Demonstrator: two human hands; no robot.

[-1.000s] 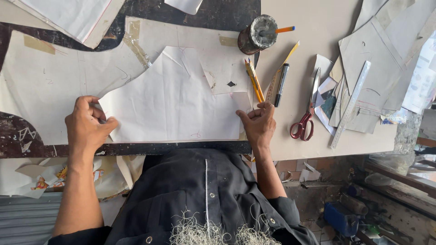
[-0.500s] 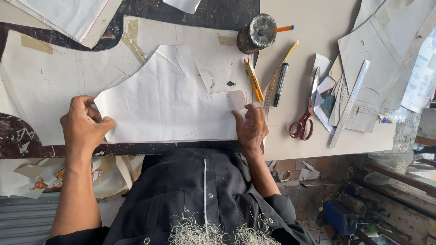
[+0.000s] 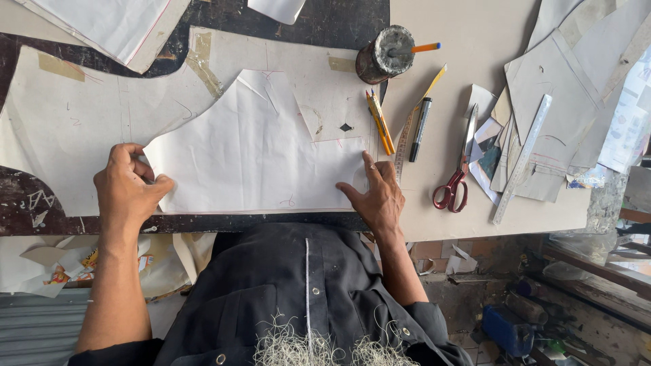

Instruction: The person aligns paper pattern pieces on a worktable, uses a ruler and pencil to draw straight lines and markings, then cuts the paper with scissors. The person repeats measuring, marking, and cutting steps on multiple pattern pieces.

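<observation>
Tailoring or pattern-cutting workshop. My worktable (image 3: 475, 41) is a worn board, dark and scuffed on one side, covered in cut paper patterns (image 3: 258, 156) patched with tape and marked in red pencil. Beside them lie red-handled scissors (image 3: 458, 169), yellow pencils (image 3: 380, 122), a black marker (image 3: 420, 129), a clear ruler (image 3: 522, 159) and a stack of card templates (image 3: 563, 88). Paper offcuts (image 3: 41, 261) and clutter lie below the table edge.
</observation>
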